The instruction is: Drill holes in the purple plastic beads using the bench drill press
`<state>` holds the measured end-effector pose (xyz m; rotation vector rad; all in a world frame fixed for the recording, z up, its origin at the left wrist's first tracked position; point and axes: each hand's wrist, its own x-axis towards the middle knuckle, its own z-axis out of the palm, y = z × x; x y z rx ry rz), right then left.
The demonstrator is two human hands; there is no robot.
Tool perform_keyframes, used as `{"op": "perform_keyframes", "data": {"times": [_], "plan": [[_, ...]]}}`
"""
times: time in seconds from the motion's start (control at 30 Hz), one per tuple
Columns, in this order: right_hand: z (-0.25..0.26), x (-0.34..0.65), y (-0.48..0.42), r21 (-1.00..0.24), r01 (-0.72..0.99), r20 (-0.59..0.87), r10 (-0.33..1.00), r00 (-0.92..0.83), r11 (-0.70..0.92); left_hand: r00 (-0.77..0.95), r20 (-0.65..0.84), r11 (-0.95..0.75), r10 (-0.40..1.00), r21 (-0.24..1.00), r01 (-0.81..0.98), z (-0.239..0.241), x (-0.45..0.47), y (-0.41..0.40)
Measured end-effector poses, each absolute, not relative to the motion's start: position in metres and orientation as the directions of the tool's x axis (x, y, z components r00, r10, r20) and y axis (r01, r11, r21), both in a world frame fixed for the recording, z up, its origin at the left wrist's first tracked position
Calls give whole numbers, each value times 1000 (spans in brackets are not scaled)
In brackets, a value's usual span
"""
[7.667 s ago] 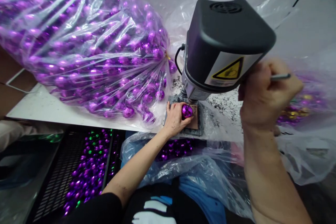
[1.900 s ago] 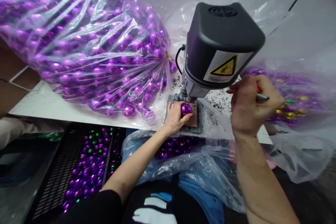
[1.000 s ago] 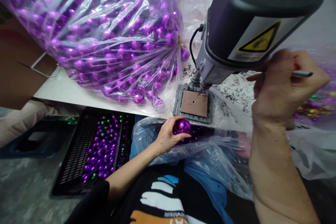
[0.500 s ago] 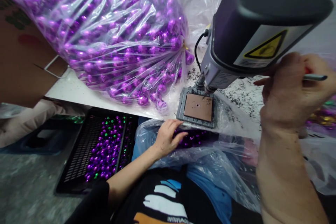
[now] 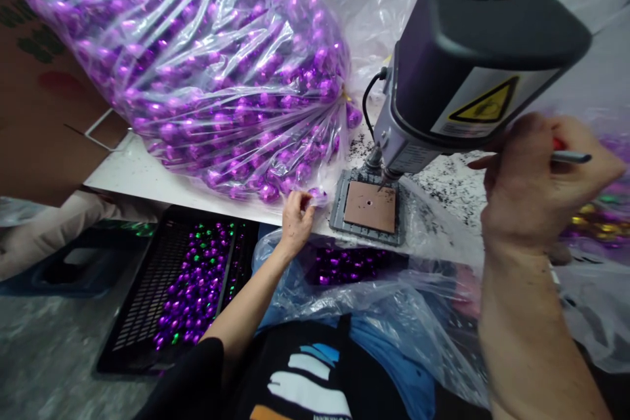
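My right hand [image 5: 529, 177] is wrapped round a feed handle on the right side of the bench drill press [image 5: 472, 65]; a metal rod [image 5: 571, 157] with a red part pokes out between its fingers. Under the chuck lies a square brown plate [image 5: 370, 205] with a small hole, on the grey drill base [image 5: 339, 213]. At the table's front edge, left of the base, my left hand [image 5: 296, 226] has its fingers curled together beside the lower edge of a clear bag of shiny purple balls [image 5: 221, 92]. What those fingers hold, if anything, is hidden.
A black crate [image 5: 132, 321] of purple and green balls stands lower left. More purple balls [image 5: 339, 266] lie below the table edge near clear plastic sheeting [image 5: 315, 308]. Dark shavings [image 5: 447, 184] litter the white table. A cardboard box [image 5: 44, 111] and another person's sleeve [image 5: 54, 230] are at left.
My left hand has moved left and up from the drill base's front edge to the bag's lower edge, its fingers now curled. My right hand stays on the handle; the view has shifted slightly.
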<state>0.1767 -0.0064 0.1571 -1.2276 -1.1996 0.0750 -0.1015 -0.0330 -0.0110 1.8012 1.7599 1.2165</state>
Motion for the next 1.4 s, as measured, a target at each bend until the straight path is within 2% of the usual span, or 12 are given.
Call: {"op": "perform_keyframes", "data": {"times": [0.1,0.23,0.37,0.47,0.53,0.63,0.77,0.87,0.97,1.07,1.17,1.4], "plan": [[161,175,-9,-744,525,649,631,424,413,-98,287,-128,953,672,729,-9,-119,-48],[160,176,-10,-751,511,644,635,427,419,84,187,-142,979,321,937,24,-130,-66],[160,176,-8,-760,505,635,634,441,409,278,323,-346,905,177,921,61,-99,-47],[164,175,-9,-767,516,623,639,451,383,583,178,-604,793,99,791,68,-78,-15],[168,174,-11,-784,513,593,666,451,351,605,30,-606,795,15,795,65,-81,4],[170,172,-13,-788,516,580,688,436,337,502,24,-501,865,-45,865,57,-103,17],[167,170,-10,-776,502,615,634,468,381,453,33,-454,891,55,889,52,-127,16],[165,168,-9,-780,499,612,631,477,378,435,148,-459,888,325,827,52,-126,12],[167,168,-10,-785,505,598,648,471,358,364,291,-455,885,703,546,56,-118,7],[169,168,-11,-789,494,595,655,467,365,342,259,-319,903,939,132,59,-109,0],[170,168,-11,-793,477,594,653,470,379,387,92,-68,918,995,-73,58,-99,-8],[169,167,-10,-778,489,614,643,458,394,401,-144,233,905,955,-183,39,-75,-14]]}}
